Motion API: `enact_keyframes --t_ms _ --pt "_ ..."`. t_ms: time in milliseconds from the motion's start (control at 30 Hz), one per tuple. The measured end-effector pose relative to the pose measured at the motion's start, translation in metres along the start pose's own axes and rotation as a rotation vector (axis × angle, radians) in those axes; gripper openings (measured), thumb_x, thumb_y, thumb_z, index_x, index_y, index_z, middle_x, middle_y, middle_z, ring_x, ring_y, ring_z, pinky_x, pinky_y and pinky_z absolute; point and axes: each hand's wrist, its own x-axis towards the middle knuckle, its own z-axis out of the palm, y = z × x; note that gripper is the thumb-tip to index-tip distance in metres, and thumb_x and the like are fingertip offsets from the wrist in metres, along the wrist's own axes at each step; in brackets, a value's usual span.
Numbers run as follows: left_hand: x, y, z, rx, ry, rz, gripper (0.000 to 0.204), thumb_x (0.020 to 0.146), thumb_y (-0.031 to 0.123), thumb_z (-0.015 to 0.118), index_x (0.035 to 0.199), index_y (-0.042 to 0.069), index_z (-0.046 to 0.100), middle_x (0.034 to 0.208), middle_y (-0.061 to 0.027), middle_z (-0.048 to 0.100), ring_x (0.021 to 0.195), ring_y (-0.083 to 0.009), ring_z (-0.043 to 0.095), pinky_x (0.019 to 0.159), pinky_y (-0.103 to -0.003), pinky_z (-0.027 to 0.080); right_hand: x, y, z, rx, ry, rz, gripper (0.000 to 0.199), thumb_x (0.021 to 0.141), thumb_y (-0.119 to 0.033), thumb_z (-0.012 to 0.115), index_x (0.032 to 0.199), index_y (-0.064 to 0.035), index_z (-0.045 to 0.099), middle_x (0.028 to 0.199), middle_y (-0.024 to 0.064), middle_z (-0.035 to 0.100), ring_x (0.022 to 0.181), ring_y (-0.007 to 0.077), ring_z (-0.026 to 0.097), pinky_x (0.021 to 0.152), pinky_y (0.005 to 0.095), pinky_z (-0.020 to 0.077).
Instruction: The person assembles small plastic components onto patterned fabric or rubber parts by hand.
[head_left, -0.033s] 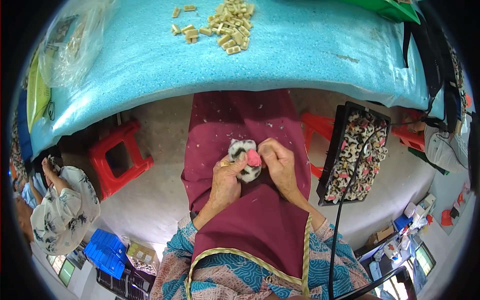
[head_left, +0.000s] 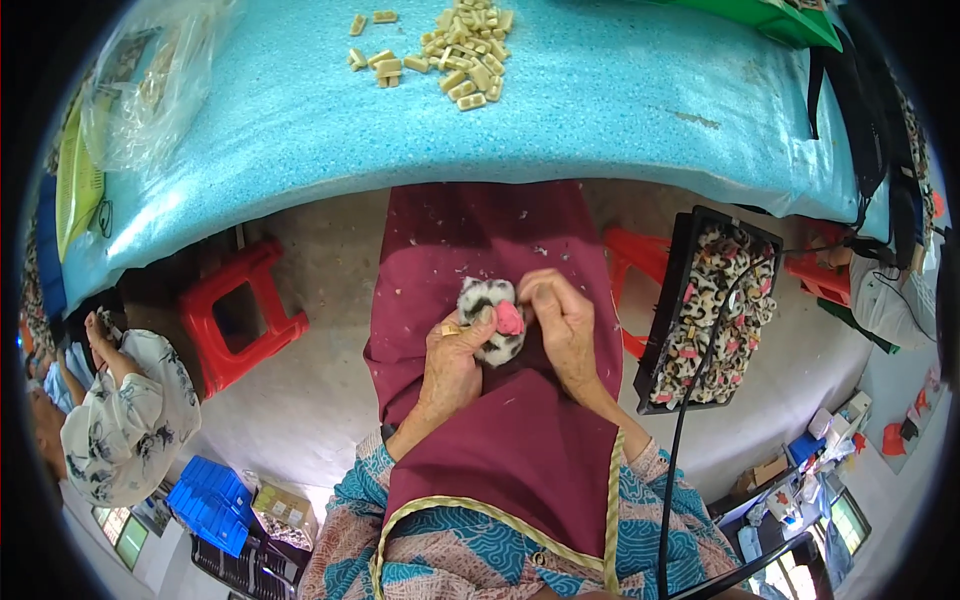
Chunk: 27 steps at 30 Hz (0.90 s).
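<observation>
Over my lap, my left hand (head_left: 457, 365) is closed round a small black-and-white spotted plush piece (head_left: 497, 350), the thumb lying across its front. A pink fabric patch (head_left: 509, 319) shows on the plush, beside that thumb. Just right of the patch is my right hand (head_left: 562, 325), its fingers curled and pinched together. Whatever the pinch holds, if anything, is too small to make out. Beneath both hands spreads a maroon apron (head_left: 450, 235) dotted with white fluff.
A blue-covered table (head_left: 330, 120) stands ahead, bearing a heap of beige plastic pieces (head_left: 470, 50). To the right, a black crate (head_left: 655, 375) holds several spotted plush pieces. A red stool (head_left: 195, 330) and a seated person (head_left: 135, 420) are at left. A black cable (head_left: 690, 385) hangs at right.
My right hand has shifted slightly up and to the right, a little farther from the pink patch. My left hand keeps its hold on the plush piece.
</observation>
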Motion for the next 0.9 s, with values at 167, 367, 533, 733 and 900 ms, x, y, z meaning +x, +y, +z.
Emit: enact_keyframes --t_ms 167,367,533,733,900 --pt "-0.006 0.001 -0.003 0.071 -0.028 0.071 0.023 0.088 0.01 0.059 0.106 -0.003 0.058 0.096 -0.0082 0.065 0.085 -0.0143 0.061 0.08 -0.027 0.049 0.022 -0.002 0.013 -0.033 0.055 -0.134 0.021 0.094 -0.017 0.047 0.095 0.0009 0.057 0.083 0.0092 0.063 0.076 0.0169 0.06 0.071 0.0288 0.0466" --pt "-0.004 -0.001 -0.011 -0.093 -0.105 -0.09 0.024 0.088 0.011 0.06 0.108 -0.002 0.058 0.095 -0.0051 0.064 0.086 -0.0126 0.06 0.081 -0.026 0.047 0.022 0.007 0.022 -0.175 0.088 -0.017 0.024 0.092 -0.018 0.052 0.079 0.0016 0.057 0.066 0.0029 0.055 0.063 0.0066 0.049 0.057 0.0234 0.0413" --pt "-0.01 -0.011 -0.015 -0.001 -0.087 -0.013 0.024 0.088 0.013 0.06 0.107 -0.002 0.059 0.094 -0.004 0.063 0.083 -0.0107 0.059 0.076 -0.024 0.047 0.019 0.013 0.032 -0.146 0.12 -0.098 0.022 0.089 -0.015 0.056 0.073 0.0004 0.056 0.057 0.0008 0.05 0.054 0.0051 0.044 0.047 0.0243 0.0378" --pt "-0.017 0.0 -0.007 0.16 -0.049 0.052 0.026 0.087 0.014 0.062 0.106 -0.004 0.059 0.093 -0.0063 0.065 0.077 -0.0111 0.06 0.07 -0.023 0.05 0.028 -0.004 0.008 -0.162 0.054 -0.181 0.027 0.095 -0.022 0.046 0.095 0.0016 0.059 0.08 0.0074 0.065 0.075 0.0133 0.061 0.072 0.0253 0.0479" --pt "-0.013 0.0 -0.011 0.11 -0.061 0.008 0.027 0.087 0.015 0.062 0.105 -0.005 0.059 0.093 -0.0072 0.064 0.078 -0.0108 0.06 0.073 -0.024 0.05 0.036 -0.006 0.017 -0.038 -0.244 -0.019 0.032 0.095 -0.028 0.047 0.083 0.0 0.059 0.068 0.0035 0.058 0.065 0.0091 0.053 0.062 0.0237 0.043"
